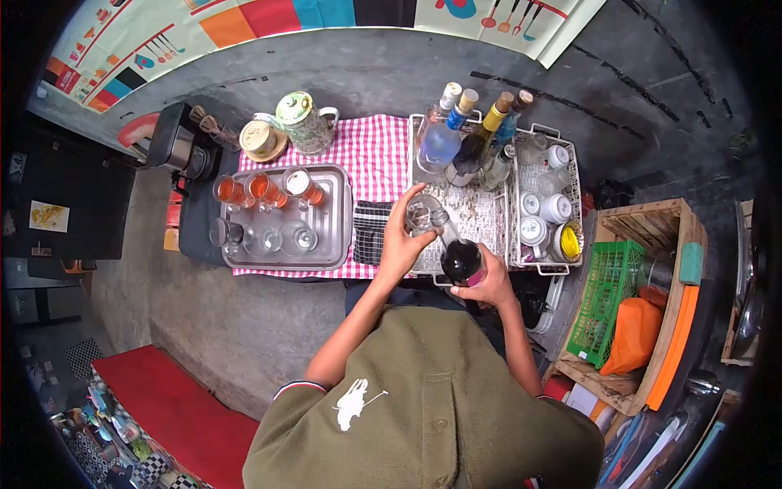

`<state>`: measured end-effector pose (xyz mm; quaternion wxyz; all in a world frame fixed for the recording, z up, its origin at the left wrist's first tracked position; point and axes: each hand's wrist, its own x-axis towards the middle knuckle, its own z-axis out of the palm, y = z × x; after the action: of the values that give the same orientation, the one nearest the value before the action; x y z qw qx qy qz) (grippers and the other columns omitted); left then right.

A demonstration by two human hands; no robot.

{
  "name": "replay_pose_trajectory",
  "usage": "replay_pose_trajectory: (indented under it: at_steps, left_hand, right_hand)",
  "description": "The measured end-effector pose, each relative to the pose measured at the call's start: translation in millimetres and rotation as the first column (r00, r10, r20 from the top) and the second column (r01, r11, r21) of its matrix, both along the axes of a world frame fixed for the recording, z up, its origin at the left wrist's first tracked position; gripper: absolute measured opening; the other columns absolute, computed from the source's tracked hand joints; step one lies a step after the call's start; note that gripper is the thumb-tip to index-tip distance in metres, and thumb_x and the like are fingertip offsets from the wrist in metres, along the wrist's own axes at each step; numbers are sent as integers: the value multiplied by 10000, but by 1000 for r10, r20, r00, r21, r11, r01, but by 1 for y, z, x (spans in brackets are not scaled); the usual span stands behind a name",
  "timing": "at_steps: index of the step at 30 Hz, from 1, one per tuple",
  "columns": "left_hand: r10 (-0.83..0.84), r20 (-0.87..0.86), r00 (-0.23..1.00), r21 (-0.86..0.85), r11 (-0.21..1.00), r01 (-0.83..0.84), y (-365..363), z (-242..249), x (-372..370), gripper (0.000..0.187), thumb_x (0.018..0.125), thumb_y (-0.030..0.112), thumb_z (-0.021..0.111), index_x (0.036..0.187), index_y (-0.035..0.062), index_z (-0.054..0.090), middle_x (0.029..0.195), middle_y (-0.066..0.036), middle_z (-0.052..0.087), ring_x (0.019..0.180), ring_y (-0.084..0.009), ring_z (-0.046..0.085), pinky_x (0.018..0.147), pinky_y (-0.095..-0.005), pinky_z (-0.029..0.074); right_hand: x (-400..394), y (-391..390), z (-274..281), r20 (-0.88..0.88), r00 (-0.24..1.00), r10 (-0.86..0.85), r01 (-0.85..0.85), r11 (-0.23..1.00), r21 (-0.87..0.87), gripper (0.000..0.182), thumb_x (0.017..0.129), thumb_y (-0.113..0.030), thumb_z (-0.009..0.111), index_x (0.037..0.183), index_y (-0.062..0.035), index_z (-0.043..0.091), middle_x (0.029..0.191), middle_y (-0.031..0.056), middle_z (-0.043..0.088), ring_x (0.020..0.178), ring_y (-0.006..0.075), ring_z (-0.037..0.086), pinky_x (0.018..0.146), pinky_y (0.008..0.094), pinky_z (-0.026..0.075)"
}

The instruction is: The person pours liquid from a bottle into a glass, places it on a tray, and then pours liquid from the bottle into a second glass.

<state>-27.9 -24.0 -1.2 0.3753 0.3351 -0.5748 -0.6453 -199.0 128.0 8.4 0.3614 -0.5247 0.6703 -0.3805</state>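
A person in an olive shirt [423, 407] stands at a small table [375, 143] with a red checked cloth, a poster [244, 24] on the wall behind. A metal tray [330, 220] on the left carries three glasses of amber drink [265, 189] and some empty ones. A wire rack [481, 212] to the right holds four bottles at the back [472, 130]; a second rack [546, 204] holds small jars. The right hand [485, 281] grips a dark bottle [461, 259], tipped so that its neck points toward a clear glass [421, 215], which the left hand [401, 244] clasps above the first rack. Judging from this, the pour goes best slowly, with the glass held level and the bottle's mouth close over its rim.
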Motion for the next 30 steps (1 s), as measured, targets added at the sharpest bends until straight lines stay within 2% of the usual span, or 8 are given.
replay_pose_trajectory:
  at_steps: [7, 13, 16, 17, 20, 23, 29, 30]
  left_hand:
    - [14, 41, 999, -42, 999, -13, 0, -2, 3, 782, 709, -1, 769, 1433, 83, 484, 1387, -124, 525, 1239, -246, 556, 1021, -354, 470]
    - [52, 72, 996, -104, 994, -44, 1, -12, 1, 776, 704, -20, 744, 1427, 80, 482, 1377, -138, 528, 1273, -279, 529, 1062, -371, 433]
    - [68, 78, 995, -129, 990, -57, 2, -17, -1, 783, 698, -24, 750, 1426, 75, 481, 1375, -141, 529, 1289, -291, 518, 1089, -379, 412]
    - [73, 76, 994, -132, 989, -63, 3, -18, -2, 785, 696, -25, 755, 1426, 73, 481, 1375, -142, 529, 1293, -295, 515, 1097, -381, 405]
    - [74, 55, 996, -137, 988, -66, 3, -29, -3, 800, 687, -25, 772, 1426, 69, 480, 1371, -141, 532, 1303, -293, 511, 1109, -381, 400]
    - [72, 85, 994, -126, 990, -60, 3, -26, -2, 816, 682, -80, 731, 1443, 44, 464, 1419, -125, 518, 1302, -228, 508, 1106, -360, 393]
    - [29, 83, 996, -58, 998, -24, 1, -31, -1, 739, 705, -101, 722, 1392, 50, 493, 1340, -87, 553, 1167, -175, 574, 1000, -318, 465]
    - [34, 71, 997, -51, 998, -31, 2, -30, -2, 726, 703, -87, 732, 1377, 54, 502, 1333, -101, 551, 1166, -202, 582, 993, -331, 473]
  right_hand:
    - [0, -4, 3, -25, 999, 34, -32, 997, 71, 800, 585, -338, 931, 1207, 29, 587, 995, 166, 724, 914, 271, 727, 853, 379, 552]
    - [-2, -1, 2, -109, 993, 34, -10, 977, 214, 857, 559, -401, 928, 1219, 25, 588, 993, 193, 717, 925, 339, 711, 863, 409, 537]
    - [-4, -3, 3, -39, 998, 41, -31, 973, 230, 923, 542, -441, 928, 1251, 33, 575, 1024, 218, 705, 963, 366, 693, 887, 429, 526]
    - [-6, -2, -2, -63, 997, 38, -22, 972, 234, 938, 538, -443, 930, 1258, 38, 570, 1035, 229, 700, 974, 370, 688, 893, 432, 523]
    - [-14, 4, -23, -104, 994, 34, -8, 972, 236, 974, 530, -446, 934, 1275, 56, 556, 1065, 258, 685, 1004, 381, 675, 907, 438, 515]
    - [-14, 3, -24, -87, 996, 37, -15, 972, 236, 977, 531, -438, 936, 1272, 70, 551, 1070, 266, 682, 1009, 380, 675, 906, 437, 515]
    - [-5, -4, 11, -86, 996, 29, -5, 962, 273, 915, 530, -409, 931, 1238, 51, 579, 993, 235, 707, 930, 356, 701, 879, 424, 526]
    - [-3, -4, 15, -98, 995, 25, 0, 968, 250, 903, 529, -405, 930, 1231, 46, 585, 980, 229, 710, 914, 355, 704, 873, 421, 529]
